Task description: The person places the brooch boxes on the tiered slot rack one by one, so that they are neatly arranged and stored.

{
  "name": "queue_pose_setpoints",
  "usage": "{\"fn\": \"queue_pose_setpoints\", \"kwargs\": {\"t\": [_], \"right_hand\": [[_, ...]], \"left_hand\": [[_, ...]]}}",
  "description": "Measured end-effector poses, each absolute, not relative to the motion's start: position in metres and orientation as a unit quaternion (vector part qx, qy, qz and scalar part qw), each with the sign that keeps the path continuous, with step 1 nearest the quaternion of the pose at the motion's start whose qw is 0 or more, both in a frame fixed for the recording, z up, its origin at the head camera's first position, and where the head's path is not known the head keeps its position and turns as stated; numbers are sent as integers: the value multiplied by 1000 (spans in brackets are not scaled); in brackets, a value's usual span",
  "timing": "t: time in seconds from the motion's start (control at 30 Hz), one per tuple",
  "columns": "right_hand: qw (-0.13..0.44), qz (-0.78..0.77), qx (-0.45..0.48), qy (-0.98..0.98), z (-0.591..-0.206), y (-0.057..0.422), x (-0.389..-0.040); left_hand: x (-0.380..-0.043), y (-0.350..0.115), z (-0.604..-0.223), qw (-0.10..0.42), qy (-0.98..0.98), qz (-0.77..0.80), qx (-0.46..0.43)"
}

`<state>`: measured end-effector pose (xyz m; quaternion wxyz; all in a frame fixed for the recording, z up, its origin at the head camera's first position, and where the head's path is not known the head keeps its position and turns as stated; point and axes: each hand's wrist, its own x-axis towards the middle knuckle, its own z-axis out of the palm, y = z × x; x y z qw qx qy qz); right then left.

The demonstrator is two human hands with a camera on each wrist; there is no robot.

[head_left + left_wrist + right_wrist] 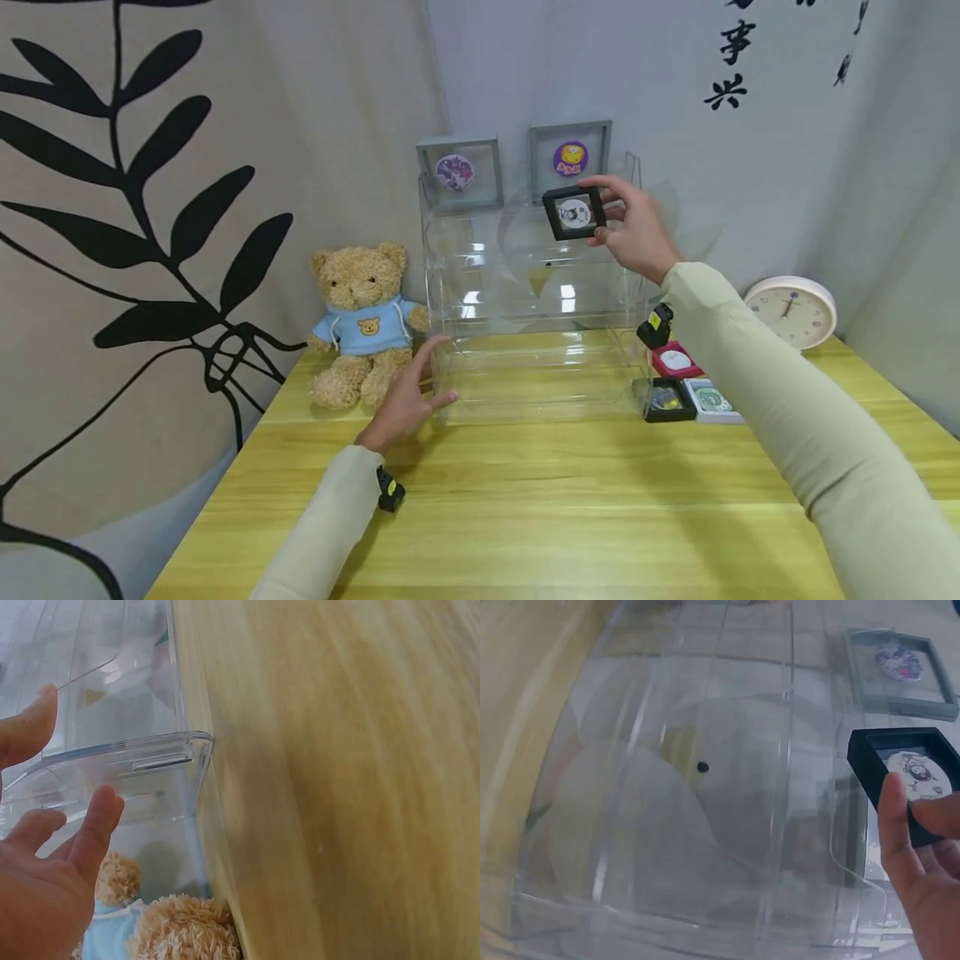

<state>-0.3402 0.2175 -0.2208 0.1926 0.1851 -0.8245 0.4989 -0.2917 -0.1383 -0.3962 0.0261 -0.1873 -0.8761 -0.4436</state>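
Observation:
My right hand (633, 229) pinches a small black display frame (574, 213) with a round white badge inside, held tilted in front of the upper tier of a clear stepped acrylic stand (532, 392). In the right wrist view, fingertips and thumb grip the lower edge of that frame (919, 776). My left hand (405, 404) is at the stand's left side. The left wrist view has its fingers spread, thumb and fingers either side of the clear side panel (150, 757). On the top tier sit two grey frames, one with a purple-pink badge (454, 172), the other with a yellow-and-purple badge (571, 158).
A teddy bear (367, 321) in a blue hoodie sits left of the stand. To the right lie a red frame (676, 359), a black frame (667, 400) and a white frame (711, 401). A round clock (791, 311) leans at the back right of the wooden table (525, 517).

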Motion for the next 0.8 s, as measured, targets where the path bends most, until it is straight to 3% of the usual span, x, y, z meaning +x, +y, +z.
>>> {"fn": "queue_pose_setpoints", "kwargs": {"t": [0.2,0.5,0.8], "right_hand": [[194,419,170,-871,-212,204,-355],[167,420,154,-879,-206,191,-365],[207,427,146,-868,-199,174,-373]], "left_hand": [[-291,-139,-396,24,-876,-442,-194],[-291,-139,-400,16,-874,-449,-185],[-291,-140,-397,26,-876,-442,-189]]}}
